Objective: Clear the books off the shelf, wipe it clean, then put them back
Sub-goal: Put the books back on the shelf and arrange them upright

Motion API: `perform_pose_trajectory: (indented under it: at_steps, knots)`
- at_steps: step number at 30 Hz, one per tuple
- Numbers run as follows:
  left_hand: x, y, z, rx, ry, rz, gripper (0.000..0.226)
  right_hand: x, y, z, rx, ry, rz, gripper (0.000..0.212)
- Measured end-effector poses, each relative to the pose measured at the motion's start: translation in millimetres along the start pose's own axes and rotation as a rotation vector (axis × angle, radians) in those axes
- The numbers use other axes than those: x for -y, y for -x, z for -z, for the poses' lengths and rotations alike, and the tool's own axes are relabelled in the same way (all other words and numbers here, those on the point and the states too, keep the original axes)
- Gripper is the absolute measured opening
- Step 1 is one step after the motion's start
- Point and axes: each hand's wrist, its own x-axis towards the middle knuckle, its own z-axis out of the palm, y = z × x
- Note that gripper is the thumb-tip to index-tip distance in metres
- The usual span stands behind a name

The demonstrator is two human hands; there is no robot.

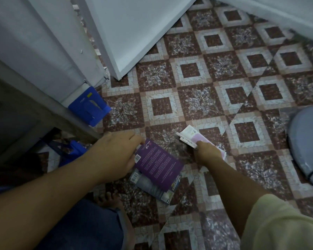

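A purple book [159, 164] lies back cover up on a grey book [153, 188] on the patterned floor. My left hand [116, 156] grips the purple book's upper left corner, thumb under its edge near the barcode. My right hand [207, 153] holds a pink and white book [190, 137] by its near end, just above the floor to the right of the pile. The shelf itself is not in view.
A blue box [89, 106] leans at the foot of a white cabinet [43, 51] on the left. A white door panel [134, 33] stands open behind. A grey-blue cushion [307, 145] sits at the right edge. My bare foot [107, 200] rests near the pile.
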Motion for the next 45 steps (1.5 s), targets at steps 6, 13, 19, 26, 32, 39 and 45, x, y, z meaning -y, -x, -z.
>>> perform_pose_trajectory:
  at_steps: [6, 13, 19, 26, 32, 39, 45]
  knots:
    - [-11.8, 23.6, 32.0, -0.101, 0.013, 0.020, 0.041, 33.8, 70.0, 54.9, -0.063, 0.004, 0.057, 0.019]
    - [-38.5, 60.4, 64.4, -0.168, -0.126, 0.019, 0.050, 85.6, 182.7, 121.5, -0.022, 0.065, 0.386, 0.017]
    - [-44.4, 112.7, 95.8, -0.103, -0.238, 0.184, 0.047, 130.3, 272.4, 176.7, -0.105, 0.232, 0.603, 0.027]
    - [-3.5, 208.1, 121.2, -0.200, 0.000, 0.246, 0.016, 181.2, 348.8, 212.4, -0.302, 0.330, 0.784, 0.025]
    - [49.2, 293.2, 126.6, -0.465, 0.084, 0.340, 0.010, 256.6, 381.3, 216.7, -0.541, 0.381, 0.939, 0.028]
    - [119.2, 384.8, 130.8, -0.895, -0.127, 0.559, 0.027, 369.4, 404.9, 228.6, -0.971, 0.343, 1.207, 0.027]
    - [168.2, 431.0, 118.9, -0.887, -0.514, 0.803, 0.034, 474.0, 396.0, 209.0, -0.945, 0.348, 1.400, 0.062]
